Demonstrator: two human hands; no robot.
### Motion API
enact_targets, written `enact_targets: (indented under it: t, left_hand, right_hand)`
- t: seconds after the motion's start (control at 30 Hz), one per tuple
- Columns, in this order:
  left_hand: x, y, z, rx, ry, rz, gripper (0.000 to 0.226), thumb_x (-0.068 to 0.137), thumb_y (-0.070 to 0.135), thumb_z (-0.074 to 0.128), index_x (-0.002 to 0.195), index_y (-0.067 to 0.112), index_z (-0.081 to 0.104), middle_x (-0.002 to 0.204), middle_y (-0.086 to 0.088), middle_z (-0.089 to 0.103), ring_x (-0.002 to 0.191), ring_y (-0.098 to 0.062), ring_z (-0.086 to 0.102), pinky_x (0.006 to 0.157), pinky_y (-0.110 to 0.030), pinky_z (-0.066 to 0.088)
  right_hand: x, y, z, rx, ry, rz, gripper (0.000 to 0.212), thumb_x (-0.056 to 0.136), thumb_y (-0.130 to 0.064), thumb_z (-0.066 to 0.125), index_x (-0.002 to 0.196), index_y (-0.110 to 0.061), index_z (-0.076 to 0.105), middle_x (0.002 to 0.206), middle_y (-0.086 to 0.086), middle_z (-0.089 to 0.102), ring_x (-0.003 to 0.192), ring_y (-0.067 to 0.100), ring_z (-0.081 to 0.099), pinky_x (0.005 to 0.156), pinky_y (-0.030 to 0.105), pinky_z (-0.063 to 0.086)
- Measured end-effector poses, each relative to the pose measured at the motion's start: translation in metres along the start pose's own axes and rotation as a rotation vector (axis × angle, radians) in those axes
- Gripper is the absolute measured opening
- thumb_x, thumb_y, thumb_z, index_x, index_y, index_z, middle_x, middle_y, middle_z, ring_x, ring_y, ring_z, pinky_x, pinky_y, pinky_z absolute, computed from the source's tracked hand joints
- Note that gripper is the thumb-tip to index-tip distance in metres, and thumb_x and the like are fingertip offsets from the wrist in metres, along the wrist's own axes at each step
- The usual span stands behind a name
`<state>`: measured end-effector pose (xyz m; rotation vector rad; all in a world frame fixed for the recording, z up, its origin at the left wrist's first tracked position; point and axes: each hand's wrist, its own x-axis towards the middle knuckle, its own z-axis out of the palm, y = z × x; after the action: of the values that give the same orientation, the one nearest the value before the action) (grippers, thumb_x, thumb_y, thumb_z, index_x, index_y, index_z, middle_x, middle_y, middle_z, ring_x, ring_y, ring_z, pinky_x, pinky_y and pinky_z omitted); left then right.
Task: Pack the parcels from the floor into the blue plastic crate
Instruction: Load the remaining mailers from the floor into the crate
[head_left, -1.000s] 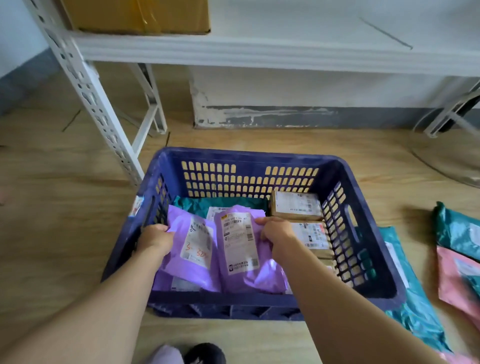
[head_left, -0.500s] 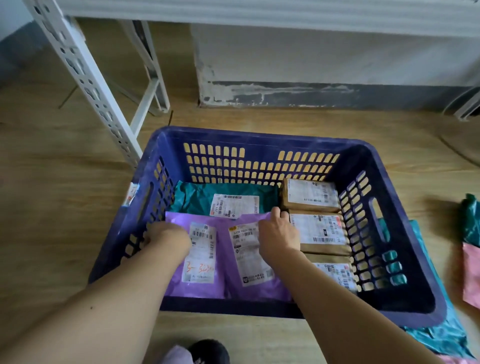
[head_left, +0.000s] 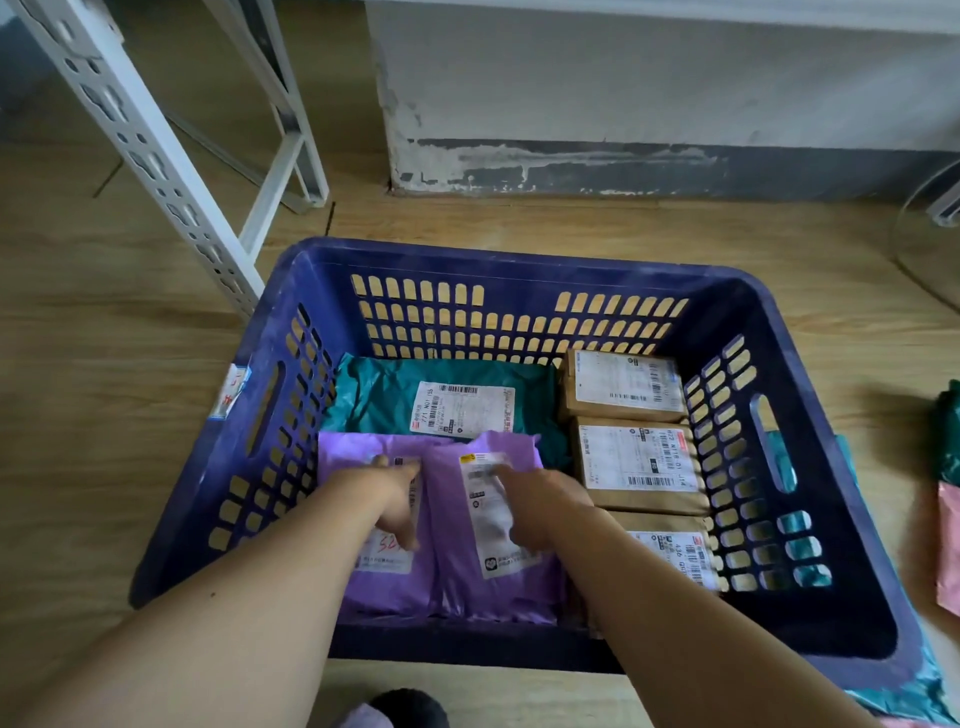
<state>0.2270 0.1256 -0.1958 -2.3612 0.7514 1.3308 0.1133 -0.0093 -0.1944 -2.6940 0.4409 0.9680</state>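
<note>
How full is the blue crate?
The crate is partly full. Two purple bags, a teal bag and three brown boxes lie low on its bottom; its walls rise well above them.

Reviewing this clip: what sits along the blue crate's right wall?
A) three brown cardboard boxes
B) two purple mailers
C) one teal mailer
A: three labelled brown cardboard boxes line the right wall of the blue crate, with the purple mailers to their left.
</note>
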Motion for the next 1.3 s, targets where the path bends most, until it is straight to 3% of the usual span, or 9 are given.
enact_targets:
  t: [0.1,0.27,0.43,0.73,0.9,1.07,1.13,1.2,1.3]
  left_hand:
    - [0.002,0.001,-0.005,0.015,-0.013,-0.006,0.101,0.072,0.044,0.076,0.150,0.029,0.014,0.152,-0.008,0.024,0.130,-0.028,0.042,0.103,-0.042,0.043]
    - [0.000,0.008,-0.008,0.045,0.018,0.019,0.092,0.074,0.037,0.076,0.146,0.026,0.020,0.147,-0.008,0.033,0.125,-0.028,0.047,0.098,-0.039,0.047]
    - [-0.001,0.021,-0.011,0.144,0.063,0.048,0.087,0.082,0.028,0.070,0.148,0.026,0.013,0.139,-0.007,0.048,0.119,-0.027,0.054,0.090,-0.036,0.048]
    - [-0.002,0.021,-0.015,0.163,0.037,0.069,0.093,0.085,0.029,0.066,0.150,0.033,-0.001,0.139,-0.003,0.048,0.119,-0.024,0.053,0.094,-0.035,0.047]
    - [-0.004,0.024,-0.015,0.180,0.076,0.034,0.079,0.084,0.029,0.063,0.148,0.029,0.016,0.137,0.000,0.052,0.119,-0.023,0.055,0.094,-0.033,0.047]
    - [-0.021,0.034,-0.025,0.209,0.361,-0.093,0.037,0.088,0.024,0.051,0.125,0.020,0.054,0.127,-0.001,0.058,0.116,-0.022,0.056,0.088,-0.031,0.048]
    - [-0.033,0.042,-0.035,0.219,0.492,-0.049,0.028,0.091,0.022,0.049,0.118,0.018,0.057,0.118,-0.002,0.061,0.108,-0.021,0.059,0.082,-0.030,0.047]
    - [-0.046,0.055,-0.046,0.210,0.592,0.002,0.024,0.092,0.024,0.050,0.115,0.018,0.058,0.111,-0.001,0.062,0.101,-0.020,0.060,0.076,-0.030,0.045]
    - [-0.064,0.081,-0.058,0.184,0.673,0.085,0.025,0.092,0.021,0.052,0.116,0.020,0.056,0.111,-0.001,0.062,0.101,-0.021,0.059,0.078,-0.032,0.047]
  right_hand:
    - [-0.004,-0.015,-0.009,-0.091,0.180,-0.201,0.075,0.086,-0.005,0.048,0.145,-0.041,0.019,0.116,0.008,0.059,0.101,0.030,0.061,0.068,0.035,0.047]
    - [0.008,-0.015,0.001,-0.061,-0.110,-0.141,0.076,0.088,-0.013,0.059,0.147,-0.038,0.019,0.143,0.011,0.039,0.127,0.032,0.046,0.097,0.042,0.046]
    - [0.016,-0.006,0.002,0.255,-0.289,-0.047,0.097,0.082,-0.017,0.069,0.149,-0.040,0.003,0.153,0.007,0.029,0.135,0.030,0.036,0.107,0.040,0.039]
    - [0.011,0.002,0.001,0.383,-0.417,-0.041,0.099,0.082,-0.028,0.071,0.148,-0.043,-0.001,0.157,0.001,0.021,0.141,0.026,0.026,0.112,0.037,0.031]
    - [-0.007,0.008,-0.008,0.467,-0.316,-0.072,0.081,0.085,-0.019,0.067,0.147,-0.041,0.020,0.157,-0.002,0.019,0.137,0.025,0.035,0.105,0.031,0.037]
    - [-0.038,0.022,-0.033,0.685,-0.079,-0.062,0.050,0.087,-0.012,0.061,0.134,-0.026,0.052,0.136,0.002,0.050,0.101,0.014,0.055,0.085,0.023,0.041]
    - [-0.051,0.032,-0.048,0.715,0.048,-0.045,0.043,0.088,-0.010,0.059,0.129,-0.020,0.058,0.121,0.003,0.058,0.091,0.007,0.053,0.087,0.024,0.041]
    - [-0.065,0.044,-0.063,0.749,0.166,-0.009,0.038,0.088,-0.009,0.058,0.125,-0.018,0.061,0.122,0.004,0.059,0.099,0.012,0.056,0.087,0.025,0.047]
    - [-0.085,0.064,-0.081,0.793,0.301,0.039,0.032,0.089,-0.011,0.058,0.120,-0.019,0.063,0.105,0.003,0.065,0.087,0.015,0.059,0.065,0.020,0.047]
